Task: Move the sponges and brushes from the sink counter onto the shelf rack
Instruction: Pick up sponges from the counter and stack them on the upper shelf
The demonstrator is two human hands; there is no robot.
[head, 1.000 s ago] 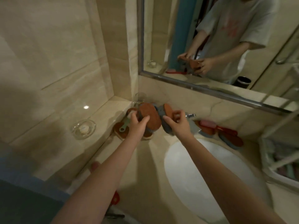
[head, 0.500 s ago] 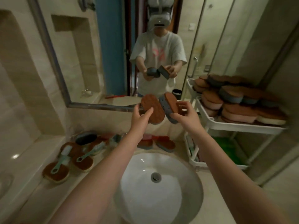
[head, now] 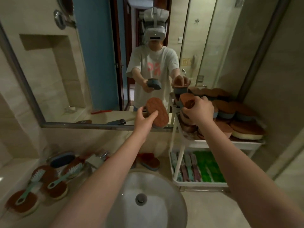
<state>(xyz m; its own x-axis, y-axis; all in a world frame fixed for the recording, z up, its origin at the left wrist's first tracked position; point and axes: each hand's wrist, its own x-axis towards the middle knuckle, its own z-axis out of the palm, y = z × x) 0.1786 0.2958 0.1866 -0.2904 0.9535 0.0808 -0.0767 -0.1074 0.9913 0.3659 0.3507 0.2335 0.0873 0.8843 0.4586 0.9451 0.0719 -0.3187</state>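
The right hand [head: 199,111] pinches a sponge [head: 185,99] by its edge over the shelf rack [head: 238,143]; the left hand [head: 144,120], alongside, grips a second sponge [head: 158,111]. Both look light and soft, best gripped across the sides.

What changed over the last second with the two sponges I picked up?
The right hand lifted its sponge off the counter and carried it rightward over the rack's top shelf; the left hand lifted the other sponge up before the mirror. Both grips held; the brushes stayed on the counter.
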